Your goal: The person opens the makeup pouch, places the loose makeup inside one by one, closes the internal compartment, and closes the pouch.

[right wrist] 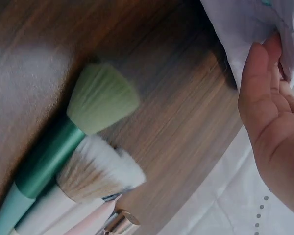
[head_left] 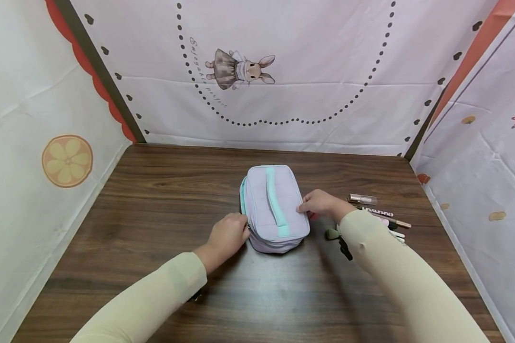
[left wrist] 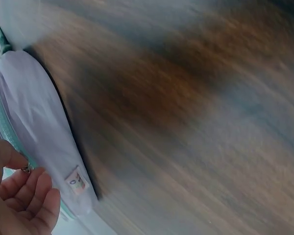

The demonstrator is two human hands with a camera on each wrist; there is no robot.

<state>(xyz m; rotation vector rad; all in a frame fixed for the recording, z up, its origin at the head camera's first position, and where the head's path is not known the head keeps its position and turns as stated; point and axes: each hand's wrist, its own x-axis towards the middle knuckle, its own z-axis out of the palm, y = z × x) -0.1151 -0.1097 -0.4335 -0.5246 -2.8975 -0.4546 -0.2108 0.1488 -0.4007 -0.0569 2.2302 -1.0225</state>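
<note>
Grip of the left hand [head_left: 227,234] pinches the zipper pull [left wrist: 26,168] of a lilac bag [head_left: 262,209]; the right hand [head_left: 321,203] pinches its opposite edge. The bag rests on the desk [head_left: 176,190], brushes [right wrist: 103,100] and cosmetics [head_left: 362,199] to its right.

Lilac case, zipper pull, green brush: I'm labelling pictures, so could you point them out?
Lilac case [head_left: 286,195]: head view, on its top.
Zipper pull [left wrist: 26,168]: left wrist view, on its metal.
Green brush [right wrist: 51,156]: right wrist view, below its bristles.
</note>
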